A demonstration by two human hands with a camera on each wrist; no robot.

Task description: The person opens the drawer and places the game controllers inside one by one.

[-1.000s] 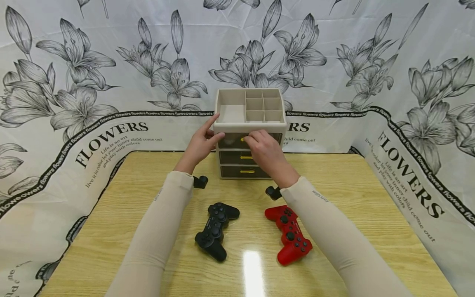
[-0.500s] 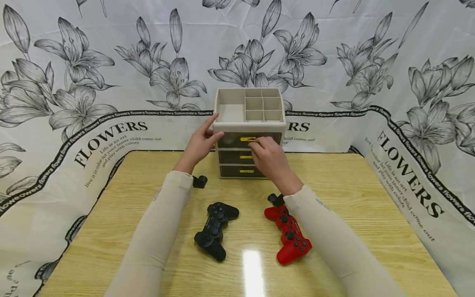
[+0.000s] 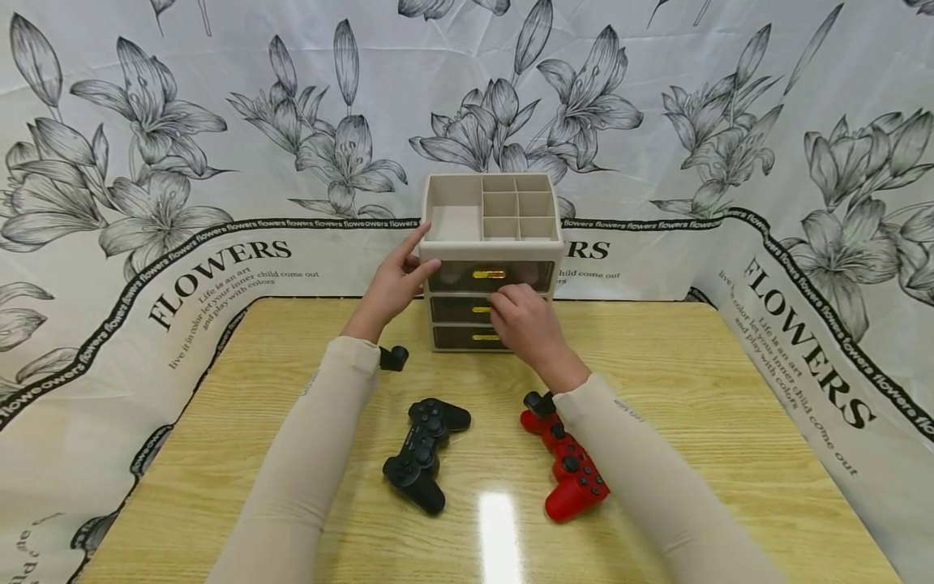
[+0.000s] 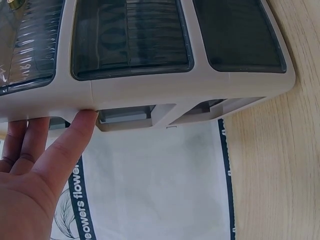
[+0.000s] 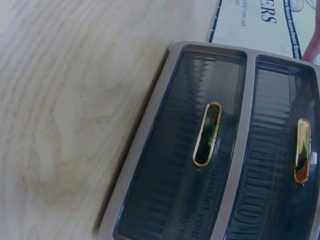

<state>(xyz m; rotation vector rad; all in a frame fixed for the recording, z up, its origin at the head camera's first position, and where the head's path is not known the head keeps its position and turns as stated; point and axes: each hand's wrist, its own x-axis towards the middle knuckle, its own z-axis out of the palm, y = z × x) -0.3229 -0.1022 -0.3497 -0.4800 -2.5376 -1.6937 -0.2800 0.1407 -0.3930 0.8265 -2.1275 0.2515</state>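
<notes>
A beige drawer cabinet [image 3: 492,251] stands at the back of the table, its three dark see-through drawers pushed in, each with a gold handle. My left hand [image 3: 390,289] steadies its left side, fingers extended; in the left wrist view the thumb [image 4: 72,140] touches the side edge near the front. My right hand [image 3: 529,320], fingers bent, is in front of the middle drawer [image 3: 452,310], fingertips right by its handle [image 3: 481,309]. The right wrist view shows the middle handle [image 5: 302,150] and bottom handle [image 5: 207,135] with no fingers on them; the right hand is out of that view.
A black game controller [image 3: 423,456] lies on the wooden table [image 3: 241,422] in front of the cabinet. To its right is a red controller [image 3: 572,470], partly under the right forearm. Flower-printed cloth [image 3: 350,105] hangs behind and at both sides.
My right hand has come off the top drawer's handle and moved down to the middle drawer, leaving the top handle in plain sight. The left hand and both controllers have stayed put.
</notes>
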